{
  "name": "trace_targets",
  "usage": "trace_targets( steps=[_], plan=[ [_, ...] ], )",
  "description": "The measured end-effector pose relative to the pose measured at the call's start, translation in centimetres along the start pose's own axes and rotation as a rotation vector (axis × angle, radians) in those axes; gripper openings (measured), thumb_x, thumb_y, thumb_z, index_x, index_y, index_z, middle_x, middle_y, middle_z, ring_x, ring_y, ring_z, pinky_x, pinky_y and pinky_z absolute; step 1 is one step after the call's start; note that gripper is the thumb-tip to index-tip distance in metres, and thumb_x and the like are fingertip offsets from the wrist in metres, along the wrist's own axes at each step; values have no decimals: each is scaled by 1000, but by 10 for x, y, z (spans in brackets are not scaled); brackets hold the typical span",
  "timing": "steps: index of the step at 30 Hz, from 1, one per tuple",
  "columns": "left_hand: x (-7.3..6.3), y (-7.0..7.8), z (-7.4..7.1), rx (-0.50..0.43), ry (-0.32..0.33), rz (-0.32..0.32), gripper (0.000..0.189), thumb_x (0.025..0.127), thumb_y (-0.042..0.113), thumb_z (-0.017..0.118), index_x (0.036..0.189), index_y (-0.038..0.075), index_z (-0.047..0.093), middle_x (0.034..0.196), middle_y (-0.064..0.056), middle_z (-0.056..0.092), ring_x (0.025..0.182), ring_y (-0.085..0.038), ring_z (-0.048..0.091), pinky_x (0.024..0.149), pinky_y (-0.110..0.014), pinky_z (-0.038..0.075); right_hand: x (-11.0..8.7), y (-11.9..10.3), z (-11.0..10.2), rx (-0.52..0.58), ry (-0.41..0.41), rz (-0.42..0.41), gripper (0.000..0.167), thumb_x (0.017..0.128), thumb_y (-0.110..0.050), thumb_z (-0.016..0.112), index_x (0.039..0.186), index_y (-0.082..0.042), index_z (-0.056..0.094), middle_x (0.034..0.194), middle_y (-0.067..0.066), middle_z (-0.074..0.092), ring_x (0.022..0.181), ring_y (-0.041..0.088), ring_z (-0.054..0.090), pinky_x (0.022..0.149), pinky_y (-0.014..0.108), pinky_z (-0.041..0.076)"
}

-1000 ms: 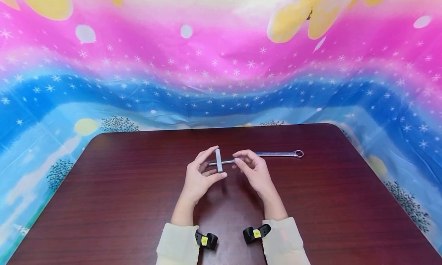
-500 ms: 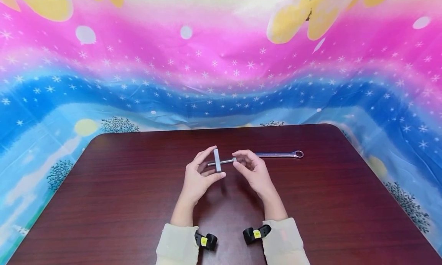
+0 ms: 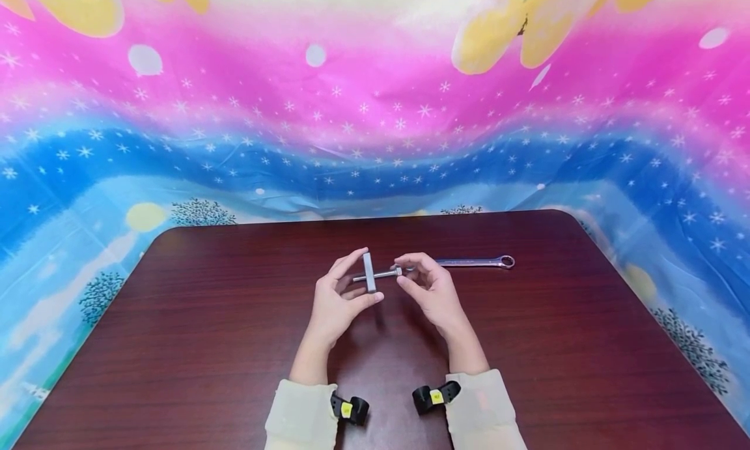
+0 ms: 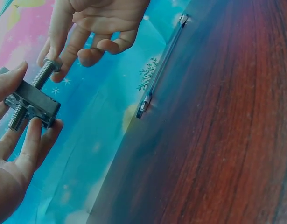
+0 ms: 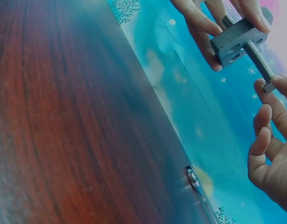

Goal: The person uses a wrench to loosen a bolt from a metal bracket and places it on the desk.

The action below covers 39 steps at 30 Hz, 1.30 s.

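Observation:
My left hand [image 3: 338,301] holds a grey metal block [image 3: 369,273] above the table, thumb on one end and fingers on the other. Several holes show in the block's face in the right wrist view. A threaded bolt [image 5: 258,59] runs through the block, its tip sticking out on the left hand's side. At the other end, the thumb and forefinger of my right hand [image 3: 430,289] pinch the bolt's head [image 4: 52,64]. The right hand's other fingers are loosely curled, away from the bolt.
A combination wrench [image 3: 476,263] lies on the dark red-brown table [image 3: 193,333] behind the right hand, its ring end pointing right. A colourful printed cloth [image 3: 375,131] hangs behind and beside the table.
The block and bolt have shifted very slightly left. The right thumb and fingertips have changed their place on the bolt's head, which shows more plainly than a second ago.

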<state>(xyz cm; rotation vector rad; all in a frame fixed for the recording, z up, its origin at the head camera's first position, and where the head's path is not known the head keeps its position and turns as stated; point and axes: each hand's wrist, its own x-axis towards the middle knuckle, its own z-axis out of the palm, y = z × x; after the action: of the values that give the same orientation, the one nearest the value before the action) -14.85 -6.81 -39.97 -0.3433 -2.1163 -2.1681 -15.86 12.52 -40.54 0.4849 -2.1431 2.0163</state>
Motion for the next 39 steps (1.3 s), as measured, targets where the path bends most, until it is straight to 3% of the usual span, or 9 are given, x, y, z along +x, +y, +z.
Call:
trace_targets(
  steps=[4,10,12,18,24,26,30,35,39],
  plan=[
    [-1,2,1,1,-7,-1,75,73,-6,83,136,28,61,130,-4,57,111,-30,66,90,-33,60,0,-1,0,19,23,53,22,96,-5,63,116,3,64,95,-4,72,84,10,67,73,23,54],
    [-2,4,4,7,-30,5,74,74,-5,83,138,23,59,132,-7,56,113,-33,66,92,-35,59,1,0,0,25,51,80,20,98,-9,61,112,4,65,82,-3,72,74,12,70,64,24,52],
    [-2,4,4,7,-23,2,74,74,-6,82,137,24,60,132,-6,56,113,-32,66,92,-35,59,1,-1,0,21,48,60,19,96,-6,63,112,5,64,85,-3,71,77,10,68,67,22,53],
    [0,1,1,8,-1,-7,74,73,-6,83,136,28,61,129,-4,57,112,-28,67,91,-33,59,0,-1,0,17,-8,-2,27,91,5,64,118,5,62,109,16,68,88,11,61,74,19,52],
    [-1,2,2,7,-17,-4,74,75,-6,82,137,28,60,130,-5,57,111,-33,67,91,-34,59,1,0,-1,29,25,64,22,97,-9,62,116,3,64,94,5,72,81,9,68,69,24,54],
    [-1,4,2,12,-28,0,73,76,-5,82,137,28,59,131,-5,56,112,-36,67,92,-34,59,2,0,-2,27,36,71,21,98,-11,61,113,3,65,88,8,73,78,13,71,66,23,53],
    [-1,5,3,23,-32,3,73,76,-3,82,137,29,59,131,-4,56,113,-37,66,92,-36,58,2,-1,-3,11,30,42,20,96,-7,64,113,4,65,95,15,72,81,11,69,68,20,52],
    [-2,5,2,41,-10,-4,74,75,-4,83,136,30,60,131,-3,57,113,-30,66,92,-34,59,-1,-3,-4,-15,-20,-9,27,92,1,65,119,3,62,112,22,66,89,9,60,76,19,53],
    [-3,5,2,35,-5,-1,74,75,-5,83,136,31,60,130,-3,57,112,-28,67,91,-33,59,-1,-3,-4,-10,-17,15,23,95,-4,63,118,2,63,102,11,71,87,9,66,74,23,54]
  ],
)
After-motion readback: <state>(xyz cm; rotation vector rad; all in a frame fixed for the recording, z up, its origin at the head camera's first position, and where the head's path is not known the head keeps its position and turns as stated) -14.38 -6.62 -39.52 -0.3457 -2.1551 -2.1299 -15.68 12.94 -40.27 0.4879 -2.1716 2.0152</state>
